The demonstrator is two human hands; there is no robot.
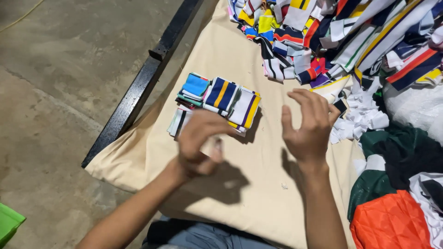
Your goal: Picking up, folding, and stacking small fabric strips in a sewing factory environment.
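Nearest, at the right edge, lies an orange cloth (392,221) with dark green fabric (401,147) just beyond it. Both forearms reach out over the cream cloth (258,184) that covers the table. The left hand (198,140) hovers with its fingers curled loosely inward, gripping nothing that can be seen. It hangs just above the near edge of the stacked striped pieces (217,99), small folded bundles in blue, navy, yellow and white lying side by side. The right hand (309,122) is open and empty, fingers bent and spread, near the white scraps (364,115) on its right. Farther away, a heap of striped strips (341,32) fills the far right. A black bar (143,83) borders the table's left side.
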